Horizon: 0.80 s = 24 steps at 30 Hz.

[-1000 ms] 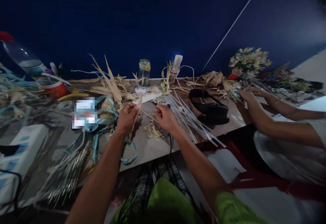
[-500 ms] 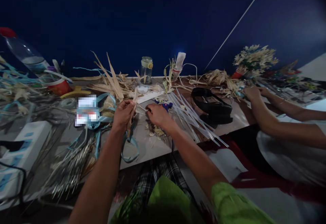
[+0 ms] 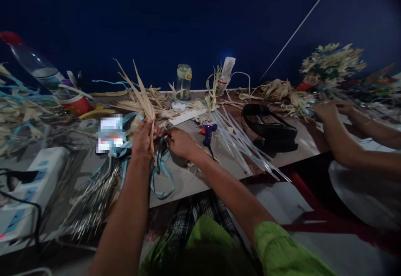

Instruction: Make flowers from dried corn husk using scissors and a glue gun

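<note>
My left hand is closed around a dry, pale corn husk strip, whose narrow end hangs below the fingers. My right hand comes in from the right with its fingers pinched together, close against the left fingertips. Whatever lies between the right fingers is too small and dark to make out. Beneath both hands, a loop of light blue ribbon lies on the table. Longer husks stick up behind the left hand. A blue glue gun with an orange tip lies right of the right hand.
Clear glue sticks and a black strapped headset lie to the right, near a co-worker's arms. A glass jar stands at the back. Metal wires, a phone and a power strip are on the left.
My right hand has moved left, from beside the glue gun to my left fingertips. The glue gun is now in plain sight. My left hand has shifted slightly left, still gripping husk.
</note>
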{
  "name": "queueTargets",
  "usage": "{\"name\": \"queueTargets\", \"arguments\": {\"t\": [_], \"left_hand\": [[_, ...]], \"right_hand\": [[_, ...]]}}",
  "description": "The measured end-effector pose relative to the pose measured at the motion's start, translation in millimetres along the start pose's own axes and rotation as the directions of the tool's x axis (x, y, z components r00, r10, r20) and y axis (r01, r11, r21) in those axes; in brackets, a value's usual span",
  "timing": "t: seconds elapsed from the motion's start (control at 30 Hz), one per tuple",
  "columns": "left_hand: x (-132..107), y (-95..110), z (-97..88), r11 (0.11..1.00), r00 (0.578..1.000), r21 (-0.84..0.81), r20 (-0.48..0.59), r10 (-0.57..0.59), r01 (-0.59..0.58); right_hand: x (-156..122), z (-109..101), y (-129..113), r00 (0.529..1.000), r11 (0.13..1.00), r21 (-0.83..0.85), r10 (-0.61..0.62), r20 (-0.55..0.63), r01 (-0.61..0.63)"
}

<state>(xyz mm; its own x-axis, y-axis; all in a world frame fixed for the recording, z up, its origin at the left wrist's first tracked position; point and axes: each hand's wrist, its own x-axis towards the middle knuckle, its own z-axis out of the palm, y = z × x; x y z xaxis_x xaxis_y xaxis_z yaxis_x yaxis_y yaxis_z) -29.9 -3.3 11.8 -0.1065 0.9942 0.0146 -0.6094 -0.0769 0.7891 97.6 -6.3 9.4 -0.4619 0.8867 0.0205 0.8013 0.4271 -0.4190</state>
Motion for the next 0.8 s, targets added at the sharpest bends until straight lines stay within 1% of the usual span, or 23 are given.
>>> {"name": "queueTargets", "arguments": {"t": [0.03,0.1,0.2,0.3,0.37,0.5,0.53,0.6,0.67,0.7,0.8], "left_hand": [[0.4,3.0,-1.0,1.0,1.0,-0.002,-0.011,0.003,-0.003],[1.2,7.6,-3.0,1.0,0.999,0.012,-0.036,0.015,-0.015],[2.0,9.7,-4.4,0.999,0.998,0.03,-0.059,0.031,-0.03],[1.8,8.4,-4.0,0.999,0.998,0.009,-0.049,0.031,-0.03],[1.3,7.3,-3.2,1.0,0.999,-0.004,-0.04,0.029,-0.029],[0.5,4.3,-0.9,1.0,0.999,0.004,-0.045,0.028,-0.028],[0.4,3.1,-0.2,1.0,0.998,0.015,-0.051,0.027,-0.027],[0.5,-0.1,1.1,0.999,0.998,0.039,-0.062,0.019,-0.016],[0.9,-3.8,1.7,0.998,0.998,0.063,-0.062,0.002,0.002],[1.1,-5.7,1.7,0.997,0.998,0.078,-0.062,-0.004,0.009],[1.7,-10.1,0.8,0.992,0.997,0.128,-0.074,-0.008,0.017]], "right_hand": [[2.3,3.3,1.4,0.999,1.0,0.007,-0.028,-0.026,0.028],[5.2,10.2,6.5,0.997,0.997,0.012,-0.073,-0.039,0.073],[4.9,17.0,14.6,0.989,0.989,-0.008,-0.146,0.001,0.146],[1.4,14.6,19.6,0.977,0.976,-0.052,-0.211,0.04,0.213],[-1.7,8.9,21.8,0.984,0.979,-0.099,-0.173,0.042,0.176],[-8.2,-2.0,25.2,1.0,0.975,-0.222,-0.001,0.007,0.002],[-9.4,-3.4,25.7,1.0,0.971,-0.238,0.02,0.016,-0.016],[-10.5,-4.3,26.5,0.999,0.97,-0.242,0.023,0.044,-0.011],[-9.4,-3.6,27.7,0.999,0.98,-0.197,0.022,0.034,-0.015],[-8.1,-2.9,28.9,1.0,0.989,-0.148,0.026,-0.003,-0.026],[-2.3,-0.9,35.4,0.981,0.993,0.107,0.06,-0.182,-0.041]]}}
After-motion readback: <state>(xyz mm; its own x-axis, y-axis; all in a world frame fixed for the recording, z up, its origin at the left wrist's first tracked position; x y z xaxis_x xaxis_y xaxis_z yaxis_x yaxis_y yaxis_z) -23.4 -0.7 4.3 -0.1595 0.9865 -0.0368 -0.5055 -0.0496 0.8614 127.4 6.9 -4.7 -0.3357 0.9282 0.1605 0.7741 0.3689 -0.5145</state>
